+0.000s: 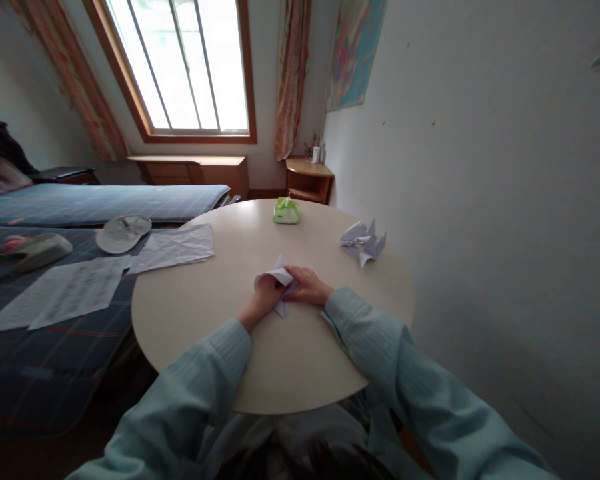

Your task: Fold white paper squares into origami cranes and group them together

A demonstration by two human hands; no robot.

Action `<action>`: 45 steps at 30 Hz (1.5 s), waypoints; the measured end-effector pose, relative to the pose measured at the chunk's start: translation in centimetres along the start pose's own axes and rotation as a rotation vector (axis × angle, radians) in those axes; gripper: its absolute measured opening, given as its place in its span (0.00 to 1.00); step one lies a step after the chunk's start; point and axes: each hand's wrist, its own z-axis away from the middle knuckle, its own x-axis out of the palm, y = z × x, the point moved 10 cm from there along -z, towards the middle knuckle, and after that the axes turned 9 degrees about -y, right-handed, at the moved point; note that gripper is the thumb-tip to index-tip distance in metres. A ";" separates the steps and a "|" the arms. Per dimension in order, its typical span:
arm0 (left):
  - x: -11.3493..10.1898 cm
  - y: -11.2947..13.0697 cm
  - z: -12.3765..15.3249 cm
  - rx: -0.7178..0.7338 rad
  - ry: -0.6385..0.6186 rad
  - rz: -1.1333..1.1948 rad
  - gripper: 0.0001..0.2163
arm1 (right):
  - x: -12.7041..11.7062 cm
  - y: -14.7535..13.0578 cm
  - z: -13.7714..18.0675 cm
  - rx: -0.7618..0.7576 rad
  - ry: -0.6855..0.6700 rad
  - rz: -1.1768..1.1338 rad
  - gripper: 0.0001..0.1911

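Note:
A partly folded sheet of white paper (280, 275) is between my two hands above the middle of the round table (190, 300). One pointed end sticks up on the far side and another points toward me. My left hand (267, 297) reaches in under a curled flap, so most of its fingers are hidden. My right hand (307, 285) wraps round the paper's right side, with the fingers closed on it. Farther right on the table stand folded paper figures (364, 241) with pointed tips, close together.
A green tissue pack (286, 211) lies at the table's far edge. White sheets (180, 247) overlap the left edge. On the bed (80, 353) are a cap (123, 233), another pale object (45, 252) and printed sheets (75, 290). A wall (480, 233) runs along the right.

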 end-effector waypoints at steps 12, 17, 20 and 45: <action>0.5 0.4 0.0 0.016 -0.014 -0.148 0.11 | -0.6 -0.7 0.3 0.008 0.020 -0.012 0.40; 0.4 0.8 0.1 -0.022 -0.015 -0.190 0.12 | -0.4 -0.5 0.1 0.004 0.032 -0.008 0.39; 0.3 1.2 0.2 -0.033 -0.004 -0.221 0.12 | -0.3 -0.2 0.0 0.010 0.033 -0.004 0.39; -0.3 1.5 0.1 0.144 -0.064 -0.234 0.11 | -0.3 -0.3 0.0 -0.009 0.010 -0.016 0.42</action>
